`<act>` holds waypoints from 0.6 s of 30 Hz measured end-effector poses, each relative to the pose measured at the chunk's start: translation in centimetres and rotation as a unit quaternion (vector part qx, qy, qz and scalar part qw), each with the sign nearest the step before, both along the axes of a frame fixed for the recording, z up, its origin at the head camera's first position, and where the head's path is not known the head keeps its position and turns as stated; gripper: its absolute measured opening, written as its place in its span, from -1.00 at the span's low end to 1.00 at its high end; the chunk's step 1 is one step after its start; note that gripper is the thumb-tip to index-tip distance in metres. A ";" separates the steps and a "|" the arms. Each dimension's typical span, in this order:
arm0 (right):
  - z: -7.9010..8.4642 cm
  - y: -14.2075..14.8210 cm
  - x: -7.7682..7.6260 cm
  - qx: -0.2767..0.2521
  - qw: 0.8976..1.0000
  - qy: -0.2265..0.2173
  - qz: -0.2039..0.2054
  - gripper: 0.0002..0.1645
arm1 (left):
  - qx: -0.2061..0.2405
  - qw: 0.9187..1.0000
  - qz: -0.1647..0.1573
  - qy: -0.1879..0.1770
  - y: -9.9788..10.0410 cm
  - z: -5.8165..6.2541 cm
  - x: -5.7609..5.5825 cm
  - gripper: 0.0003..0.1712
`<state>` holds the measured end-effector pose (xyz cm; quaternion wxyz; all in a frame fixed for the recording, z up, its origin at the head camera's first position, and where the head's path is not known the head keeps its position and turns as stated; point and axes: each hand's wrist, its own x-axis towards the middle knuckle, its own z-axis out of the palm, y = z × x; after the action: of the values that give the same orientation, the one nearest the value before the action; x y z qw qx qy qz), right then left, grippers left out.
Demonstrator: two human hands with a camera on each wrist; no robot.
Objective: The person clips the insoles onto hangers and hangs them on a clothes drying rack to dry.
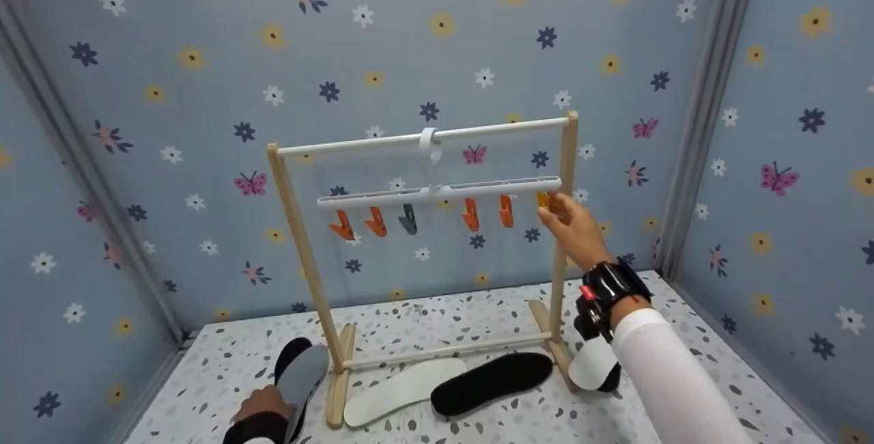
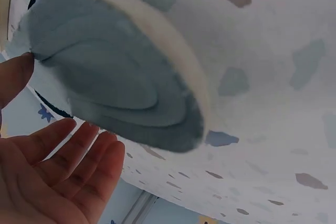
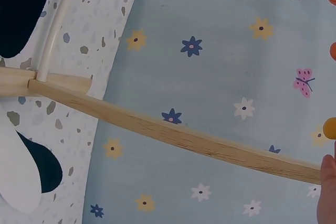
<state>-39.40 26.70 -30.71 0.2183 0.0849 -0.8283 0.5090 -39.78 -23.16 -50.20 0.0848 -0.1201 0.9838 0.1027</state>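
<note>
My right hand [image 1: 575, 224] pinches a yellow clothespin [image 1: 543, 199] at the right end of a white hanger [image 1: 382, 197]. Along the same bar hang several orange clothespins [image 1: 471, 214] and a dark green clothespin [image 1: 407, 218]. At the lower left, my left hand [image 1: 263, 406] holds a grey insole [image 1: 304, 370], tilted, by its edge. In the left wrist view the thumb lies on this insole [image 2: 110, 72], with the fingers loosely bent below its edge. A black insole piece [image 1: 290, 352] shows behind it. In the right wrist view, only fingertips and the yellow clothespin [image 3: 330, 128] appear at the edge.
A wooden rack [image 1: 304, 259] with a white top rod [image 1: 355, 143] carries the hanger. On the speckled table [image 1: 410, 423] lie a pale insole [image 1: 396, 389], a black insole [image 1: 491, 384], and white and black insoles [image 1: 594, 365] by the right foot. Patterned walls enclose three sides.
</note>
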 end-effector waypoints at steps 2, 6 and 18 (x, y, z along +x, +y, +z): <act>0.1 0.0 -0.1 0.001 1.000 0.001 -0.004 -0.29 | 0.005 1.000 -0.005 0.004 0.1 -0.2 -0.1 -0.58; 0.2 -0.2 -0.2 -0.003 1.000 0.002 -0.002 -0.36 | 0.005 1.000 -0.006 0.019 0.1 -0.3 0.1 -0.57; -0.2 0.3 -0.3 -0.016 1.000 0.017 0.006 -0.42 | 0.018 0.999 0.011 0.047 -1.0 -0.8 -1.7 -0.67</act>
<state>-39.73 27.00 -30.94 0.2305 0.0948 -0.8154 0.5224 -41.46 -24.13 -51.01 0.0395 -0.1246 0.9832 0.1272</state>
